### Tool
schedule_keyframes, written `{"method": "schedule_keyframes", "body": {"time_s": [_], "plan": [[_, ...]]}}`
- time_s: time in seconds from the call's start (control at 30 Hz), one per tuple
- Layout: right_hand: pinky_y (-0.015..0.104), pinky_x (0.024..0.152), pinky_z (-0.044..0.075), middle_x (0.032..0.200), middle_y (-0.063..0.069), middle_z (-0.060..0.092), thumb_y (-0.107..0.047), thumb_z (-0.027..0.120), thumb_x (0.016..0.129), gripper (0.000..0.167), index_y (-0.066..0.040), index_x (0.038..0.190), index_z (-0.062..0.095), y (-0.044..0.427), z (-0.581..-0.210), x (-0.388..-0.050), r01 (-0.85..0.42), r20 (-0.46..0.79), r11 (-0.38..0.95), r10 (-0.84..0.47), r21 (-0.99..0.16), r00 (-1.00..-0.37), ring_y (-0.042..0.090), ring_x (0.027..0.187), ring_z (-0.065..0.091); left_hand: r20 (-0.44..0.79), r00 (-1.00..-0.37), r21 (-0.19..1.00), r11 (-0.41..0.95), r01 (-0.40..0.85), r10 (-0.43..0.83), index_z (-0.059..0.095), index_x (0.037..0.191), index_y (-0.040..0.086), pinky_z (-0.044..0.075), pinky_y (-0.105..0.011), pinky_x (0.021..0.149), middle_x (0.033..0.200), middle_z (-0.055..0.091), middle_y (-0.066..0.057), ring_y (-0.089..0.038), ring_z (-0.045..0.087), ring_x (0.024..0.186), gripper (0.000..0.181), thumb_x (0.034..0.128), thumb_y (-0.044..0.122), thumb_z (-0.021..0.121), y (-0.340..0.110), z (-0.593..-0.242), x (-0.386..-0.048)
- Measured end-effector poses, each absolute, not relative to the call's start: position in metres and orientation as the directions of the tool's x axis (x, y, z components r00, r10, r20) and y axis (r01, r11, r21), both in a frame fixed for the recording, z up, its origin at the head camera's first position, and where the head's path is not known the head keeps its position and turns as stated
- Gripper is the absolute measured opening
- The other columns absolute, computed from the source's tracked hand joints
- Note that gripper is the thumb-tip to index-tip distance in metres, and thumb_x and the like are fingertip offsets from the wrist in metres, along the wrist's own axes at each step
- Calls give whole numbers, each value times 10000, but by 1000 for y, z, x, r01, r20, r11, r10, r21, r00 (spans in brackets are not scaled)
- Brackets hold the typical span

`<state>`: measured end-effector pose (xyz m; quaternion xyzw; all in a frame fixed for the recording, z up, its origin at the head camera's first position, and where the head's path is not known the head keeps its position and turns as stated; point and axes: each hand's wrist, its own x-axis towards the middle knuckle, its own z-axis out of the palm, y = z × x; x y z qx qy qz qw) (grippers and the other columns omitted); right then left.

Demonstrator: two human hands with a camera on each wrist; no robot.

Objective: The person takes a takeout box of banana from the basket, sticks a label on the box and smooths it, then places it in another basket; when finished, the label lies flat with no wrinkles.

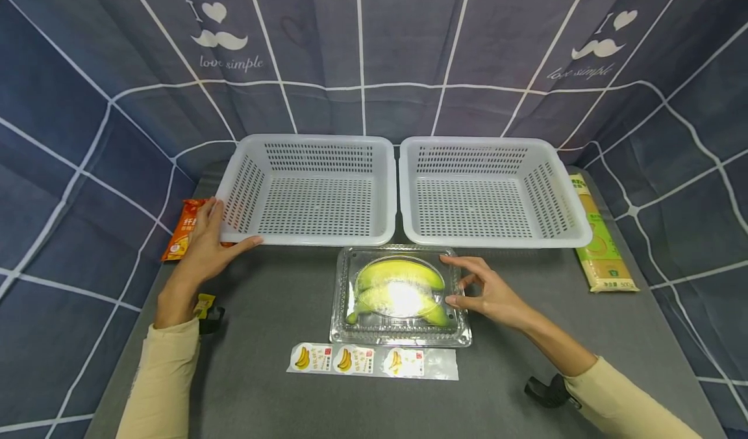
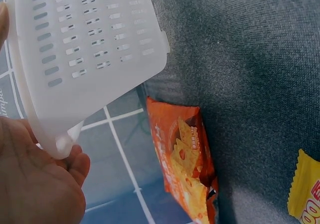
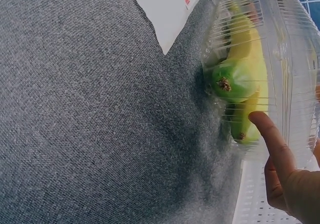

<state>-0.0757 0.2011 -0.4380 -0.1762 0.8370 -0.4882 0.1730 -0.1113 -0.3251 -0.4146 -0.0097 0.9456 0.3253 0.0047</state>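
Fruit box (image 1: 403,337) lies midway between the tabletop (image 1: 263,406)'s left and right edges. I have the half-open right hand (image 1: 489,297) touching it, maybe to steady it; the left hand (image 1: 204,247) grips the left basket (image 1: 321,239).

Nearest me lies the label strip (image 1: 373,361), just behind it the box (image 1: 403,343) with fruit (image 1: 400,271) inside. Behind that, the left basket (image 1: 318,208) and right basket (image 1: 476,205) stand side by side. Left of the baskets lies a bag (image 1: 182,228), with a packet (image 1: 204,306) before it; right of them, a pack (image 1: 604,250).
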Motion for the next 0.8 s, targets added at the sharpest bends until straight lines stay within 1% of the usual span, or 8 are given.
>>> {"method": "schedule_keyframes", "body": {"time_s": [0.13,0.27,0.43,0.53,0.63,0.7,0.77,0.8], "plan": [[394,748,468,1441,143,359,-221,806,817,738,-217,1465,452,201,-439,-75,-115,-129,468,-458,-876,-879,216,942,552,-24,-1000,590,808,-14,0,-37,1577,97,44,-753,1071,1632,-126,-159,-530,-26,1452,1109,858,514,696,-325,-415,-111],[397,758,473,1442,136,357,-231,810,813,742,-228,1464,453,201,-440,-75,-108,-134,467,-455,-878,-880,220,956,548,-26,-1000,559,829,-2,16,-67,1572,97,-36,-720,1090,1633,-148,-147,-486,-62,1471,1107,870,548,661,-326,-416,-110],[367,743,492,1435,135,358,-218,814,808,745,-220,1461,457,200,-442,-74,-111,-128,462,-455,-880,-881,219,950,548,-20,-999,544,839,11,26,-72,1572,97,-61,-716,1082,1633,-146,-152,-474,-68,1477,1103,874,552,652,-327,-418,-110],[340,719,505,1434,143,348,-214,811,811,744,-215,1464,453,200,-442,-73,-100,-136,455,-456,-885,-880,228,952,533,-1,-999,525,850,28,34,-52,1571,72,-74,-728,1073,1633,-133,-167,-438,-102,1488,1097,875,551,649,-327,-418,-109],[311,689,525,1429,150,336,-212,807,816,744,-221,1467,446,199,-441,-73,-72,-152,441,-453,-895,-879,249,959,511,58,-997,495,866,74,52,42,1572,38,-90,-730,1047,1634,-72,-198,-396,-141,1496,1038,889,562,620,-325,-417,-110],[297,688,536,1428,157,326,-209,803,820,745,-222,1471,439,199,-440,-73,-56,-161,428,-453,-902,-877,262,968,494,124,-990,480,869,120,69,128,1566,27,-83,-727,1019,1631,-4,-215,-379,-137,1501,991,893,576,604,-323,-414,-110],[291,699,552,1424,163,315,-199,800,823,750,-218,1476,432,198,-440,-73,-38,-168,411,-453,-911,-876,268,972,478,202,-975,473,862,182,95,219,1550,29,-37,-716,995,1615,91,-233,-389,-83,1504,946,889,584,607,-318,-411,-108],[289,708,558,1425,163,311,-194,800,823,753,-216,1477,429,198,-440,-73,-33,-169,404,-453,-914,-875,268,973,473,240,-965,473,855,212,106,263,1539,38,-11,-708,998,1602,148,-232,-401,-29,1501,929,879,584,624,-314,-408,-106]]}}
